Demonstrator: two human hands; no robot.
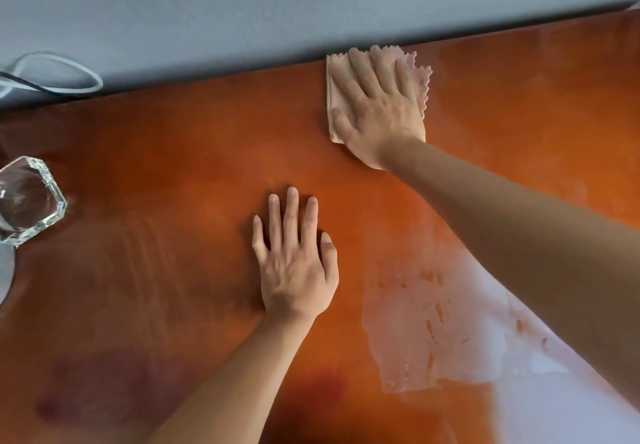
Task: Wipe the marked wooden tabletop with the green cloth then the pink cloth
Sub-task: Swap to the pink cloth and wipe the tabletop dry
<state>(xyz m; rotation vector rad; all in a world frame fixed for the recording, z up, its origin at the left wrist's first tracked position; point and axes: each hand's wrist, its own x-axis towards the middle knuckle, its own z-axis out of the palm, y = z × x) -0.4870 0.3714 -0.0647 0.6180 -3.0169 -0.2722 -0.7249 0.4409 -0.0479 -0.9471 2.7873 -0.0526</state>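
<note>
Right hand (379,108) grip: flat, fingers spread, pressing pink cloth (337,97) onto surface (173,173) at its far edge. Cloth directly underneath, long axis toward the wall. Left hand (296,263) flat, empty, mid-surface. Green cloth unseen. Pale smear (415,322) nearer; glass block (29,198) left edge.

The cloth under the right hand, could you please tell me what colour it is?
Pale pink. The folded pink cloth under the flat right hand shows best in the head view.

One pink cloth (375,92), two hands, perhaps one glass (29,198)
</note>
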